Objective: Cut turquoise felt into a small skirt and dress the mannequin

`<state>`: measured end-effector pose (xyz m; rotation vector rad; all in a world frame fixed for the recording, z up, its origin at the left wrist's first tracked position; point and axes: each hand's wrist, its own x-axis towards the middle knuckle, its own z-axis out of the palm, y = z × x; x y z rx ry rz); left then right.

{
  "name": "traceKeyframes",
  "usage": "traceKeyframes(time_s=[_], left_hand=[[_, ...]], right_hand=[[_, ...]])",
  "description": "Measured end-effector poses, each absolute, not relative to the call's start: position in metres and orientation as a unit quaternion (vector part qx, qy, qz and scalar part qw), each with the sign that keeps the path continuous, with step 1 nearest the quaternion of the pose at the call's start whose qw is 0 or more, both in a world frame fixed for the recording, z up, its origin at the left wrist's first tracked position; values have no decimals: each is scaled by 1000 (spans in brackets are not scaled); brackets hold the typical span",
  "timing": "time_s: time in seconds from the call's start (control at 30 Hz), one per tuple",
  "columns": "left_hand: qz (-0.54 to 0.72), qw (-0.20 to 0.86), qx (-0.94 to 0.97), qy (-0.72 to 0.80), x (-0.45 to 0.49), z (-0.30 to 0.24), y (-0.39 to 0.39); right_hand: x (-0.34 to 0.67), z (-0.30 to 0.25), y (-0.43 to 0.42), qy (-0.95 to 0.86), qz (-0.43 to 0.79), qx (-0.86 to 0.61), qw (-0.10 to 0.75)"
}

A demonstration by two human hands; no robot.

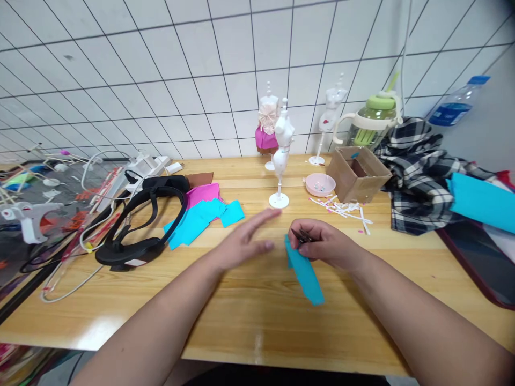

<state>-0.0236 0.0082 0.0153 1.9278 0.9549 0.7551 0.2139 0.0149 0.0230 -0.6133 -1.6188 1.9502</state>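
My left hand (243,244) reaches over the table with its fingers apart and nothing in them. Just right of it, my right hand (324,244) is closed around a small dark metal tool (302,236), whose kind I cannot make out. Pinched in the same hand, a bright blue strip of fabric or paper (308,279) hangs down toward the table. Beyond both hands a bare white mini dress form (284,136) stands upright on its round base. More blue pieces (197,225) lie to the left, partly over a magenta piece (203,195).
Black headgear (148,236) and white cables sit left, near a glue gun (32,217). Two other dress forms (267,131) (332,110) stand by the wall. Right are a pink dish (321,185), cardboard box (356,179), white scraps (344,209), a jug (372,120) and checked cloth (414,177).
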Motion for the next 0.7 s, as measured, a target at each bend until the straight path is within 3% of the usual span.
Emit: traceKeyframes(time_s=[0.1, 0.2, 0.37, 0.5, 0.7], left_hand=[[282, 551, 733, 282, 1, 12, -7], [256, 608, 697, 282, 1, 14, -7], [323, 618, 661, 277, -16, 19, 7], [367, 711, 549, 243, -12, 10, 7], [246, 696, 591, 324, -3, 7, 1]], right_hand=[[215, 25, 12, -590, 734, -179, 285], [219, 27, 12, -551, 752, -187, 311], [224, 24, 20, -496, 756, -238, 354], [219, 20, 22, -524, 738, -267, 332], [212, 19, 20, -587, 698, -296, 283]])
